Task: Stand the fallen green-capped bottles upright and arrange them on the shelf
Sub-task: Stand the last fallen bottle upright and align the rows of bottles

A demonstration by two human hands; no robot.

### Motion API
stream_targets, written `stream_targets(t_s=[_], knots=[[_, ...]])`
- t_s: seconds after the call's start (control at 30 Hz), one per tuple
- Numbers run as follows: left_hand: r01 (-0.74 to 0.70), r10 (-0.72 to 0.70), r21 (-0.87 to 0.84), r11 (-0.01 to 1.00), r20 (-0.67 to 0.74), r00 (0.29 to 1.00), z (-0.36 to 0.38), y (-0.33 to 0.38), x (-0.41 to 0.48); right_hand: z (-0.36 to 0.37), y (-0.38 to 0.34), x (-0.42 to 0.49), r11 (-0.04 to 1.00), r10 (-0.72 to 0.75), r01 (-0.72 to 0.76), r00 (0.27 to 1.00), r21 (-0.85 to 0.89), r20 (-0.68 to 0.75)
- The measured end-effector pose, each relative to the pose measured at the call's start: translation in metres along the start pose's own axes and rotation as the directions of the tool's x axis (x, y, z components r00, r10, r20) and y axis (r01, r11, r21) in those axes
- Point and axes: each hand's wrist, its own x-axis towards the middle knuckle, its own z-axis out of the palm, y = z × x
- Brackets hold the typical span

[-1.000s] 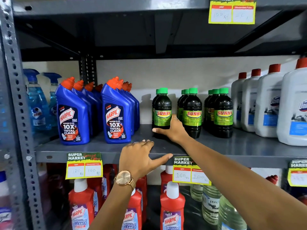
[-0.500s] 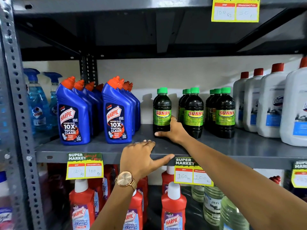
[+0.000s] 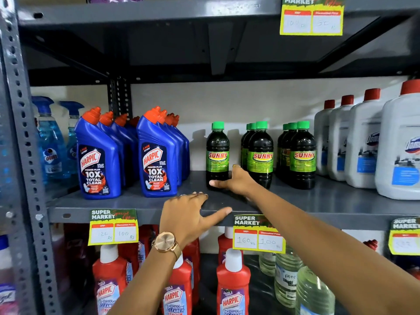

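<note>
Bottle [image 3: 217, 155] upright on the shelf [image 3: 341, 201].
Right hand [image 3: 236, 181] grips its base; left hand [image 3: 188, 214] lies open on the edge.

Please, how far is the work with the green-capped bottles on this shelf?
Nearly done, it seems. Every green-capped Sunny bottle in view stands upright; the middle row and right row are lined up. In hand: the right hand is at the base of the left bottle, while the left hand rests on the shelf edge. Left: perhaps letting go.
</note>
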Motion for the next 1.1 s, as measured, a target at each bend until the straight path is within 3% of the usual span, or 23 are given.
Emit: stream_targets(t_s=[0.1,0.23,0.3,0.47,0.67,0.87,1.1], knots=[[0.066,-0.066,0.003,0.998,0.045,0.997,-0.008,0.0,0.018,-0.028,0.009,-0.016,0.999,0.027,-0.025,0.998,-0.029,0.053],[0.138,-0.139,0.013,0.99,0.143,0.98,-0.009,0.01,0.064,-0.074,0.027,-0.033,0.991,0.098,-0.11,0.986,-0.079,-0.135],[0.24,-0.224,-0.026,0.97,0.274,0.935,0.001,0.016,0.08,-0.088,0.034,-0.037,0.981,0.15,-0.17,0.971,-0.097,-0.184],[0.505,-0.377,-0.211,0.837,0.448,0.811,0.031,0.015,0.094,-0.086,0.039,-0.03,0.979,0.197,-0.191,0.975,0.064,-0.102],[0.513,-0.31,-0.334,0.791,0.502,0.807,0.039,0.002,0.1,-0.073,0.049,-0.011,0.99,0.134,-0.139,0.959,0.0,-0.251],[0.469,-0.286,-0.319,0.824,0.481,0.829,0.046,-0.001,0.101,-0.076,0.052,0.003,0.978,0.087,-0.121,0.977,-0.169,-0.197],[0.437,-0.292,-0.257,0.862,0.453,0.842,0.046,0.001,0.1,-0.072,0.063,0.005,0.984,0.073,-0.101,0.981,-0.148,-0.181]])
